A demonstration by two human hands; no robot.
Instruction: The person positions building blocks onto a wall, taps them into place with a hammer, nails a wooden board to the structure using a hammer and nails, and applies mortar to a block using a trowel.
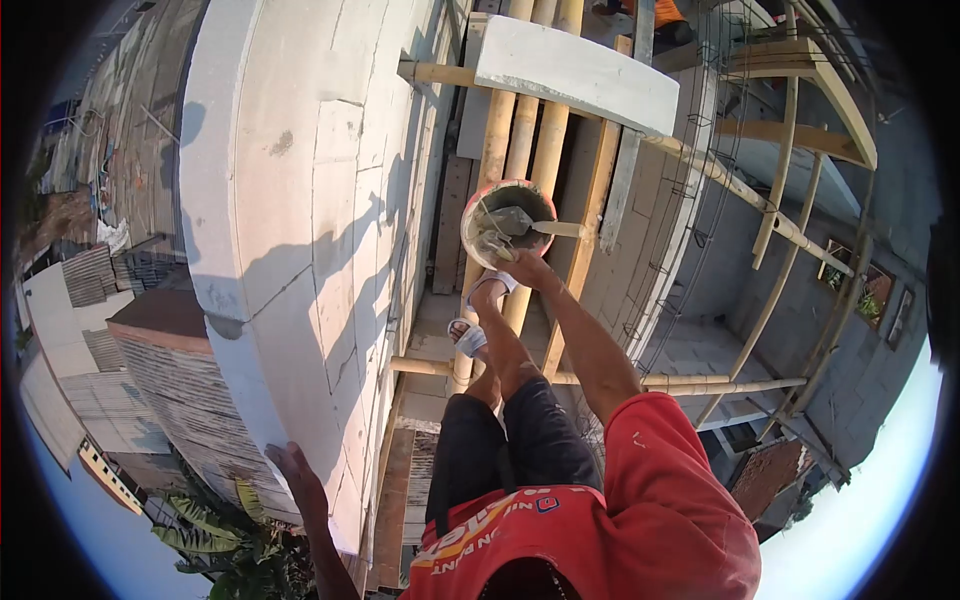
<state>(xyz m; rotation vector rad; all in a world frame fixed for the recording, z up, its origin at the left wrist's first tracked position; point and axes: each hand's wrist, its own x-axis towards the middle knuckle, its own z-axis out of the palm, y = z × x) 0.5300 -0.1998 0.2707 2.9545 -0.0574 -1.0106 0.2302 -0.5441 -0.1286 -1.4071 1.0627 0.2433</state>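
A red bucket [549,203] with grey residue inside stands on bamboo poles at the upper middle. A trowel [558,229] leans in it, its pale handle sticking out over the right side of the rim. My right hand [522,268] is closed at the bucket's near rim, its fingertips partly hidden inside. On the left, my left hand [297,475] lies with fingers extended against the outer edge of a pale block wall [335,210] and holds nothing.
My sandalled feet [468,338] are by the bamboo poles [522,135]. A pale block [575,72] lies across the scaffold beyond the bucket. Thin rebar [690,200] and timber stand at right. Part of another person in orange [668,12] shows at the top. Roofs lie far below left.
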